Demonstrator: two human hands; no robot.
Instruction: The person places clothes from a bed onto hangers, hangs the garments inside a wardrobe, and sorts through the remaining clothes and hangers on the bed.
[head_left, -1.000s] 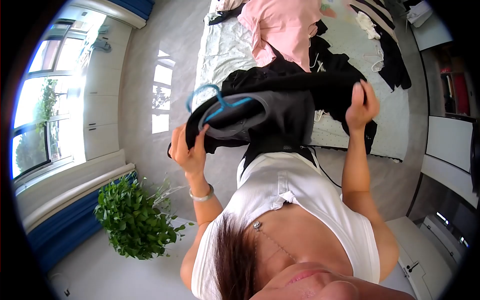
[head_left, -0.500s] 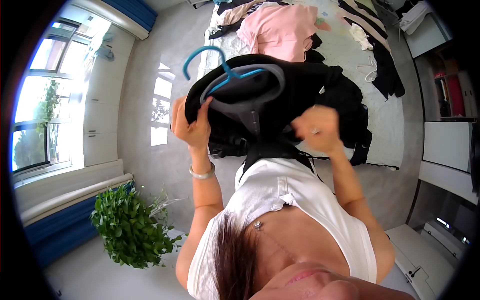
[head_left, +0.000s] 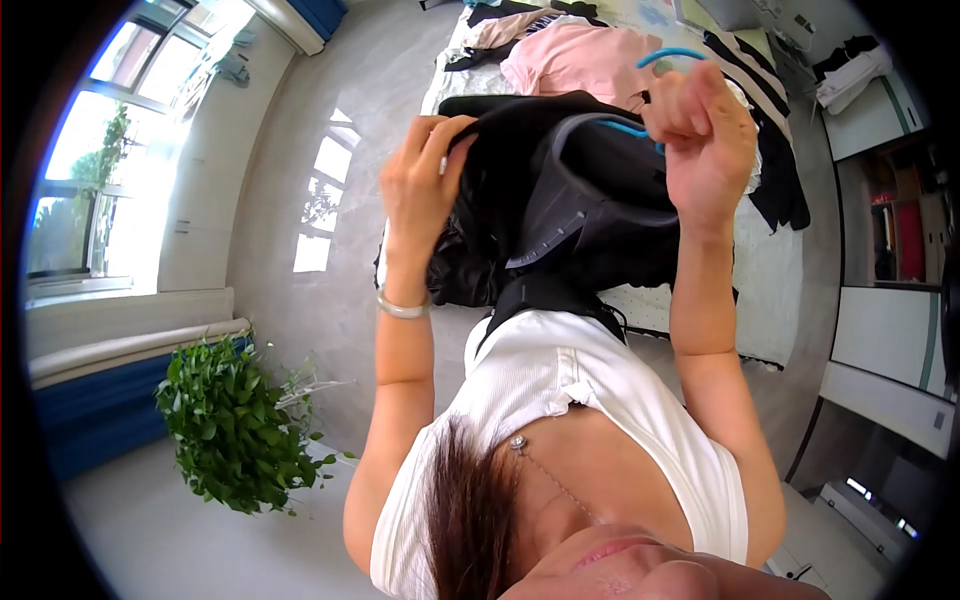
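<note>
A black garment [head_left: 500, 130] with a grey inner collar and a row of snaps down its grey front strip hangs before my body, its neck opening turned to the right. My left hand [head_left: 420, 190] is closed on the garment's edge at the left, fingers bent over the black cloth. On the right, my raised right hand [head_left: 705, 140] is closed around the neck of a blue hanger [head_left: 668, 53]. The hook curves out above that hand, and part of the hanger shows inside the collar; the rest is hidden in the cloth.
A bed [head_left: 775, 315] stands in front of me, with a pink garment [head_left: 590, 60], striped clothes [head_left: 745, 65] and dark clothes on it. At the lower left is a leafy plant [head_left: 235, 420]. Windows [head_left: 95, 190] line the left; cabinets [head_left: 885, 330] stand at the right.
The garment and hanger have swung to the right, collar tilted. My right hand has risen from beside the garment onto the hanger; my left has moved from the collar to the garment's left edge.
</note>
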